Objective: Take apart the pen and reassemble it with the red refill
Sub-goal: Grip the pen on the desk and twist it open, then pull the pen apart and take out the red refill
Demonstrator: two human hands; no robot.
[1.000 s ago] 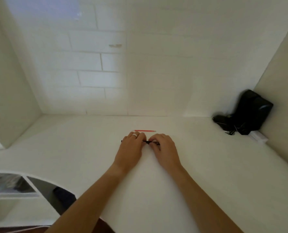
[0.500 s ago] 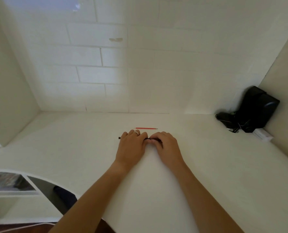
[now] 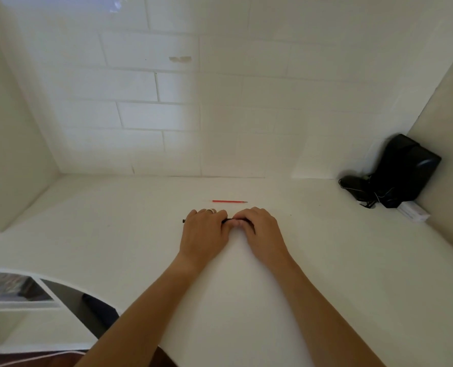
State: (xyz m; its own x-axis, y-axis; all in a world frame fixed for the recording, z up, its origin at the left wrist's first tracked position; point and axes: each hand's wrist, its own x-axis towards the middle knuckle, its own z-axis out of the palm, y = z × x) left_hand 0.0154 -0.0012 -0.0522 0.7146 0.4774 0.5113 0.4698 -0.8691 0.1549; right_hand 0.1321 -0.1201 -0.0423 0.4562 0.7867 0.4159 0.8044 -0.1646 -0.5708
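Observation:
A thin black pen (image 3: 228,220) lies crosswise at the middle of the white table, mostly hidden under my fingers; its left end pokes out past my left hand. My left hand (image 3: 203,232), with a ring on one finger, grips the pen's left part. My right hand (image 3: 259,230) grips the right part, and the fingertips of both hands nearly touch. The red refill (image 3: 229,201) lies flat on the table just beyond my hands, its tip pointing right, untouched.
A black device with cables (image 3: 394,173) sits in the far right corner, a small white box (image 3: 413,211) beside it. White brick wall behind, side walls left and right. The table's curved edge (image 3: 61,280) runs at lower left.
Both hands have kept hold of the pen and drawn slightly closer together; the view has shifted a little. The red refill has not moved.

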